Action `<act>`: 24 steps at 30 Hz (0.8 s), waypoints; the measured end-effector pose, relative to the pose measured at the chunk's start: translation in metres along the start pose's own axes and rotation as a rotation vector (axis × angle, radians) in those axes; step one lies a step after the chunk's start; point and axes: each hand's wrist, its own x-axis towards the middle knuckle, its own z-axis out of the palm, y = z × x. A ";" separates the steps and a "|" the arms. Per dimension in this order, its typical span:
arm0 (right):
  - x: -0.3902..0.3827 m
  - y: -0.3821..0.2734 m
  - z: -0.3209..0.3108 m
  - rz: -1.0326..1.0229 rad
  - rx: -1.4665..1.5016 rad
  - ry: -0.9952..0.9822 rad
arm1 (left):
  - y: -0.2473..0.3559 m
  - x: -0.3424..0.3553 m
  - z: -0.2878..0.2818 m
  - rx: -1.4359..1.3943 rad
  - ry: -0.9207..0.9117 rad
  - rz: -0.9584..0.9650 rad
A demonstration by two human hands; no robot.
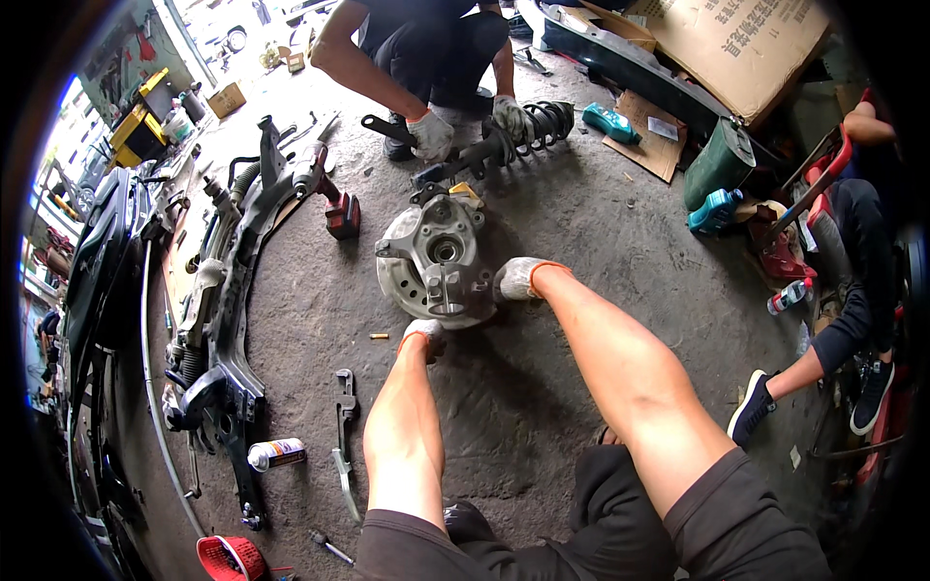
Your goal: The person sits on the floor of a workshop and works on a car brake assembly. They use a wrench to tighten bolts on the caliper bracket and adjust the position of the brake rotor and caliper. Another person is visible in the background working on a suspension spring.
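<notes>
A steering knuckle [455, 230] with a brake disc [399, 283] lies on the concrete floor in front of me. My left hand [426, 336], in a white glove with an orange cuff, closes on the disc's near edge; its fingers are partly hidden. On the right side, my right hand [518, 279], gloved alike, grips the disc's rim. Just beyond, a crouching co-worker's gloved hand [511, 118] holds a strut with a black coil spring [547, 124], whose lower end reaches the knuckle. The co-worker's other gloved hand [431, 136] is by a dark handle [387, 130].
To the left lie a cordless impact wrench [341, 215], a long metal subframe [228, 315], a spray can [277, 454] and a pipe wrench [345, 412]. A red basket [231, 559] stands near. At right are a green can [719, 165], teal bottles [611, 124] and another person's shoe [751, 407].
</notes>
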 end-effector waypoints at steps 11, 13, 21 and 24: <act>-0.004 0.027 0.008 0.108 0.020 -0.067 | 0.008 -0.018 -0.006 0.133 0.007 -0.015; 0.013 0.037 0.018 0.035 -0.157 -0.076 | 0.008 -0.016 -0.004 0.101 0.016 -0.018; 0.016 0.023 0.014 -0.093 -0.328 -0.080 | 0.015 -0.008 0.006 -0.363 0.059 -0.265; -0.002 0.001 0.002 -0.007 -0.048 -0.025 | -0.002 -0.003 -0.002 -0.189 0.009 -0.209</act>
